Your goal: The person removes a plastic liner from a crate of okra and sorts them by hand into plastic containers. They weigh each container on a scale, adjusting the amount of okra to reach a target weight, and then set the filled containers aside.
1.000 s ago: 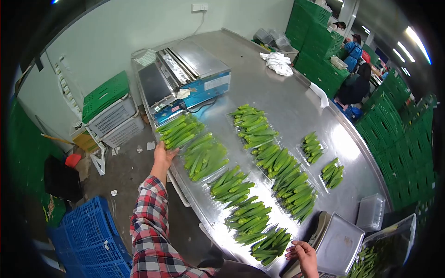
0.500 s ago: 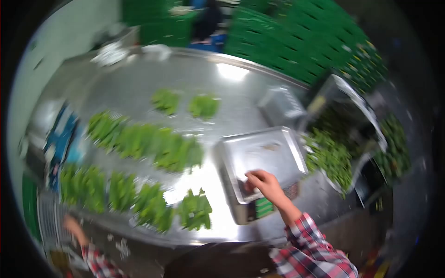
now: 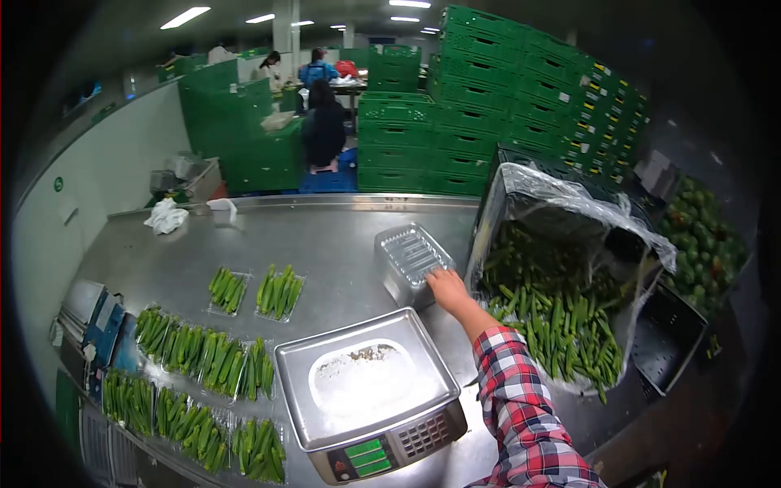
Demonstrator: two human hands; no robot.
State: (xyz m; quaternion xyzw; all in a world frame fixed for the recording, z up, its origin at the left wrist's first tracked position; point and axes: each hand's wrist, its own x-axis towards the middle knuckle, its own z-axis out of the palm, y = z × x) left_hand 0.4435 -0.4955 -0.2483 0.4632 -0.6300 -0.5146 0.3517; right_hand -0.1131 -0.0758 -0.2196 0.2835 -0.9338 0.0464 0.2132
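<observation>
My right hand point(image 3: 448, 289) reaches to a stack of clear plastic trays point(image 3: 412, 251) behind the scale, its fingers closed on the edge at the near right corner. How many trays they grip is hidden. In front of the stack stands a digital scale point(image 3: 373, 378) with a bare steel pan and a lit green display. Clear trays filled with okra point(image 3: 220, 363) lie in rows on the left. Loose okra point(image 3: 561, 329) spills from a plastic-lined black crate point(image 3: 490, 213) to the right of my hand. My left hand is out of view.
The steel table point(image 3: 325, 236) has a raised back edge. Green crates point(image 3: 480, 89) are stacked behind it, and people sit or stand farther back. Crumpled white plastic point(image 3: 166, 216) lies at the back left. A dark green heap of produce point(image 3: 701, 236) is at the far right.
My right hand has moved from above the scale pan to the tray stack. My left hand has left the view. The camera has tilted up and turned right.
</observation>
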